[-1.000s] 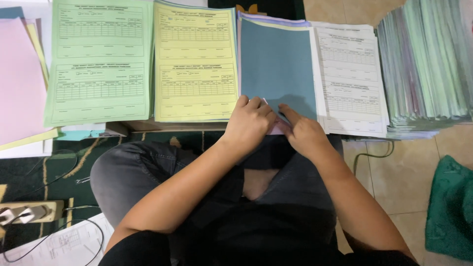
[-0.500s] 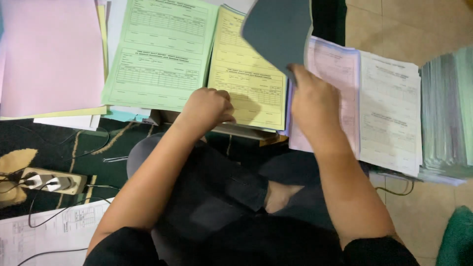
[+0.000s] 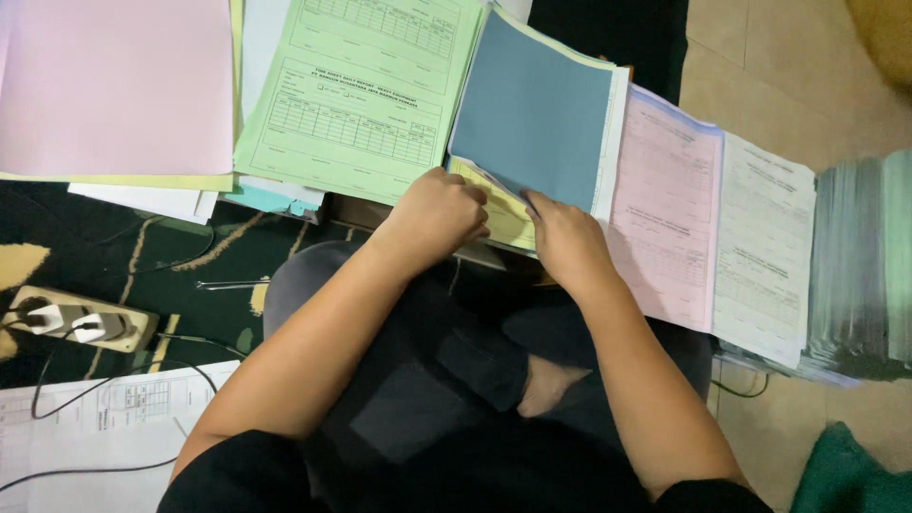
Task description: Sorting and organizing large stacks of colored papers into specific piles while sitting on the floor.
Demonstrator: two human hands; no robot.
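Dark patterned carpet (image 3: 123, 252) covers the floor where a person sits cross-legged, seen from above, with paper forms spread in a row ahead of the knees. Take the blue sheet (image 3: 532, 109) as the landmark, lying near the middle of the row.

Both hands meet at the blue sheet's lower edge. The left hand (image 3: 439, 217) sits at its lower left corner, fingers curled together into a loose fist that rests on the yellow form (image 3: 499, 209) showing from under the blue sheet. The right hand (image 3: 568, 242) is just right of that, fingers together and reaching forward, with the fingertips pressed to the blue sheet's bottom edge. Whether they pinch the sheet or only touch it cannot be told.

Left of the blue sheet lies a green form (image 3: 356, 95) printed with tables, and farther left a plain pink sheet (image 3: 114, 85). Right of the blue sheet lies a pink form (image 3: 665, 218), then a white form (image 3: 765, 252), then a thick blurred stack of papers (image 3: 864, 266) at the far right.

Well to the lower left of the blue sheet, a power strip (image 3: 81, 318) with two white plugs rests on the carpet, beside a white printed page (image 3: 95, 427).
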